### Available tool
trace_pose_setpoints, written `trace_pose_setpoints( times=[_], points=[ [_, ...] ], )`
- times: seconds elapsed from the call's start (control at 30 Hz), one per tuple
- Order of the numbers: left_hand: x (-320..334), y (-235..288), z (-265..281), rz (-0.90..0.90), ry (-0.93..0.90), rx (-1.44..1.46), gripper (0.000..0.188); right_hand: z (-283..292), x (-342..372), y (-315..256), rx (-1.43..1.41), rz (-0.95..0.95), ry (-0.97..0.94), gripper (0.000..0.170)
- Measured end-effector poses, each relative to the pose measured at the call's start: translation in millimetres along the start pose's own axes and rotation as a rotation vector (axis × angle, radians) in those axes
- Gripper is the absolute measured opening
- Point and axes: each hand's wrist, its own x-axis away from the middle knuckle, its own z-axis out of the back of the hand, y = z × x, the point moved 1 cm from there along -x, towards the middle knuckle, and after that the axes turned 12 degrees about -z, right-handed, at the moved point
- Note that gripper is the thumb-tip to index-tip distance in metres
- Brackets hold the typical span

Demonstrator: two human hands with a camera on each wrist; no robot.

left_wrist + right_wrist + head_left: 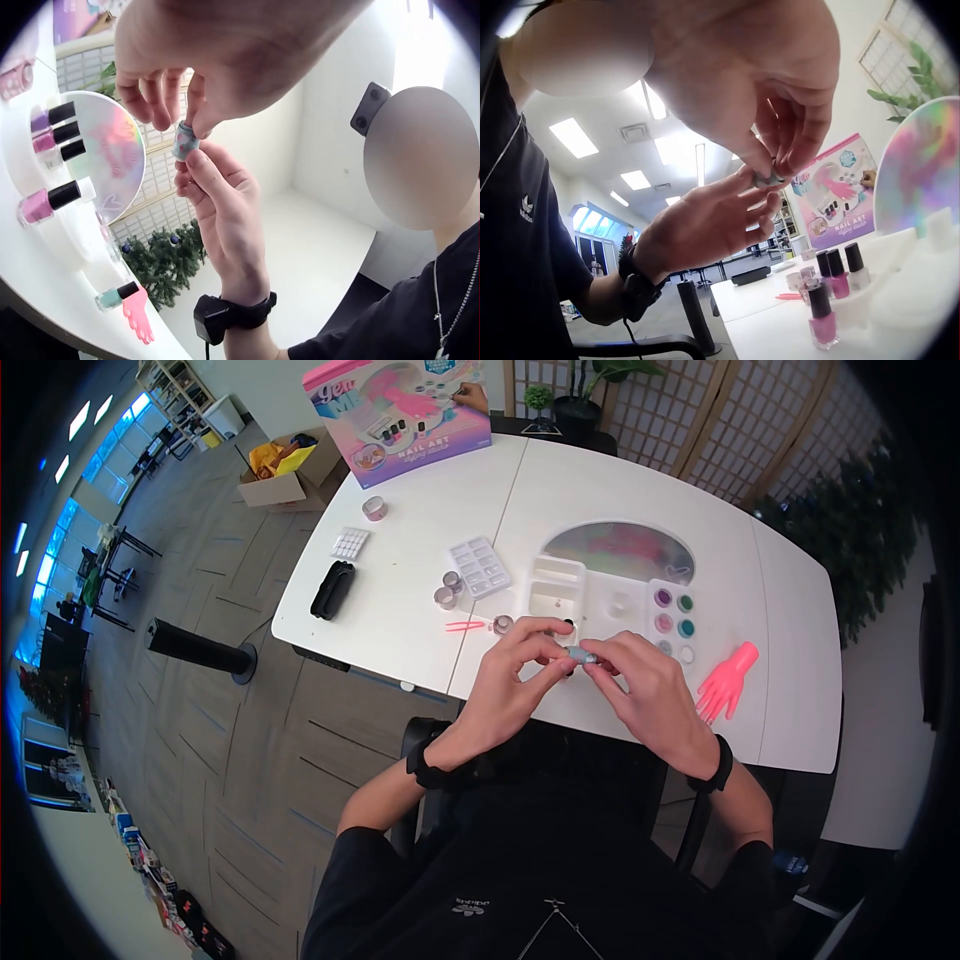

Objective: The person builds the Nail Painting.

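A small pale blue cylinder (581, 655) with a pink pattern (185, 142) is held above the near edge of the white table. My left hand (510, 675) pinches one end of it between thumb and fingertips. From the other side, my right hand (645, 680) pinches it too, its thumb lying along the cylinder in the left wrist view. Fingers cover much of the cylinder in the right wrist view. Below and beyond the hands stands a white nail station with an oval mirror (620, 550). Several nail polish bottles (823, 322) with black caps are near it.
A pink model hand (728, 682) lies at the right. Pots of coloured glitter (664, 597) sit in the station. To the left are pink tweezers (465, 626), a white compartment tray (480, 567), small round jars (445, 598), a black case (332, 590) and the nail art box (400, 420).
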Motion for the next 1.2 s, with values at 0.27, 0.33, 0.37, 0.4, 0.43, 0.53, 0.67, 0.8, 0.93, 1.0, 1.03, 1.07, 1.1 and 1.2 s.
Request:
trace_pose_setpoints(
  times=[0.27,0.33,0.37,0.4,0.43,0.53,0.67,0.8,0.93,1.0,1.03,1.07,1.1,1.2],
  points=[
    [-6,-7,2,-0.057,0.027,-0.135,0.01,3,-11,-3,0.043,-0.024,-0.053,0.026],
    [-6,-10,2,-0.053,0.03,-0.161,0.011,4,-15,-2,0.116,0.036,-0.056,0.025],
    [-8,-12,3,-0.053,0.029,-0.179,0.011,5,-19,-2,0.151,0.066,-0.058,0.024],
    [-11,-13,4,-0.052,0.027,-0.197,0.011,6,-23,-1,0.135,0.047,-0.094,0.023],
    [-13,-16,5,-0.063,0.041,-0.205,0.012,8,-28,1,0.118,0.028,-0.129,0.022],
    [-18,-21,9,-0.081,0.099,-0.247,0.014,7,-49,9,0.082,-0.008,-0.209,0.02],
    [-18,-17,22,-0.041,0.18,-0.334,0.015,2,-83,28,0.106,-0.087,-0.296,0.023],
    [-7,-20,36,-0.046,0.125,-0.461,0.014,-15,-113,63,0.157,-0.186,-0.447,0.026],
    [0,-15,41,0.074,0.044,-0.474,0.014,-30,-135,71,0.197,-0.246,-0.557,0.026],
    [5,-22,41,0.079,-0.001,-0.467,0.012,-40,-142,75,0.239,-0.262,-0.633,0.026],
    [7,-25,41,0.084,-0.024,-0.463,0.012,-44,-144,76,0.249,-0.256,-0.643,0.026],
    [9,-26,40,0.117,-0.052,-0.465,0.011,-49,-145,77,0.258,-0.25,-0.653,0.026],
    [11,-27,39,0.149,-0.08,-0.467,0.011,-52,-146,78,0.267,-0.245,-0.662,0.026],
    [16,-36,37,0.192,-0.152,-0.479,0.012,-58,-150,79,0.231,-0.261,-0.699,0.025]
  ],
)
